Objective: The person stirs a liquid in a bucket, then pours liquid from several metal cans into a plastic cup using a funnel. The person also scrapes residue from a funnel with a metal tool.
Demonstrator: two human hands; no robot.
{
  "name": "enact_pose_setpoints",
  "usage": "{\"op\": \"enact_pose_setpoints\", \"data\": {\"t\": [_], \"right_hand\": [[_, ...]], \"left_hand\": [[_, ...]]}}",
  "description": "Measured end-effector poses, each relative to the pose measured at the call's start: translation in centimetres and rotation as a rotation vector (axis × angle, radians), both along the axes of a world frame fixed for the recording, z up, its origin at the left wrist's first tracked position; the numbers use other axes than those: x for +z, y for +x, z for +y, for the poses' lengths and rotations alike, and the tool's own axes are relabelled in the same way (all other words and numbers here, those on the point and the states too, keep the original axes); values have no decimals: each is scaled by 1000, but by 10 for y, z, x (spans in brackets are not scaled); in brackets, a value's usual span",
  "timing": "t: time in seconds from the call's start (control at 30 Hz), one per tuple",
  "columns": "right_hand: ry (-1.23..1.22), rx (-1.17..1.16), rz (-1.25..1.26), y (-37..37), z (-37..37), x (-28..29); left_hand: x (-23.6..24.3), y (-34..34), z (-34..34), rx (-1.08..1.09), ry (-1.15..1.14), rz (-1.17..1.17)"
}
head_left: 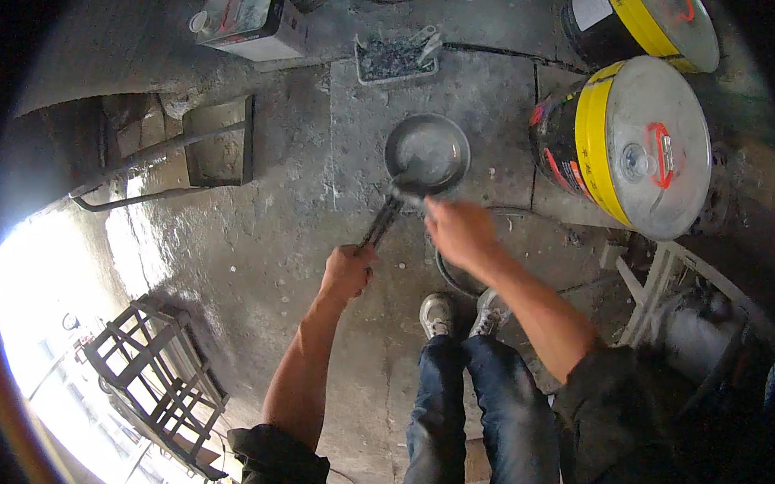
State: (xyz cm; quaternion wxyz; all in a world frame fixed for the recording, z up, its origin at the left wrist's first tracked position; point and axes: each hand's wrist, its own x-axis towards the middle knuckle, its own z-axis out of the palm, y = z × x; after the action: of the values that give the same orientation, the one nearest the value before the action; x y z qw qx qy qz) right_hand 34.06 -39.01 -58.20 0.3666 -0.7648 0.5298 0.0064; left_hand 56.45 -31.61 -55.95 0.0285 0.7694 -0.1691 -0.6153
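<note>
A round grey pan [426, 144] with grey material inside is below me. My left hand [349, 269] is closed around a long dark handle [377, 227], whose far end reaches the pan's near rim; I cannot tell whether they are joined. My right hand [453, 228], slightly blurred, is closed on a small greyish tool [411, 196] at that same rim, over the end of the dark handle. The tool's exact shape is unclear.
Two large drums [663, 124] with yellow bands stand at right. A rectangular can [267, 33] and a messy tray [395, 59] lie beyond the pan. A metal trough [214, 148] is at left, a slatted frame [152, 379] lower left, hoses and a rail [641, 288] at right.
</note>
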Motion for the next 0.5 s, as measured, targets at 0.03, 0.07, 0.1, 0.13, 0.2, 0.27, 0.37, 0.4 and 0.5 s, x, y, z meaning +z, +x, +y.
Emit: {"op": "enact_pose_setpoints", "data": {"t": [0.03, 0.07, 0.1, 0.13, 0.2, 0.27, 0.37, 0.4, 0.5], "right_hand": [[-11, 22, -9, 4, 5, 12], [-20, 46, -19, 7, 6, 17], [-37, 3, 31, 7, 3, 5], [-60, -46, 80, 6, -9, -20], [-125, -167, 105, -11, -28, -72], [-144, -149, 58, -11, -33, -74], [-34, 22, 5, 10, -5, -15], [-72, 20, -73, 9, 5, -6], [-103, -52, -22, 9, -14, -36]], "left_hand": [[2, -2, -2, -4, 19, -5], [1, -2, -2, 0, 14, -8], [1, -1, -2, 0, 11, -10], [3, -2, -7, -4, 1, -14], [2, -10, -19, -11, 15, 12], [2, -6, -15, -49, 33, -7], [-4, 10, -5, -130, 10, -84], [-5, 9, -4, -169, -11, -100], [-11, 9, 3, -217, -31, -150]]}}
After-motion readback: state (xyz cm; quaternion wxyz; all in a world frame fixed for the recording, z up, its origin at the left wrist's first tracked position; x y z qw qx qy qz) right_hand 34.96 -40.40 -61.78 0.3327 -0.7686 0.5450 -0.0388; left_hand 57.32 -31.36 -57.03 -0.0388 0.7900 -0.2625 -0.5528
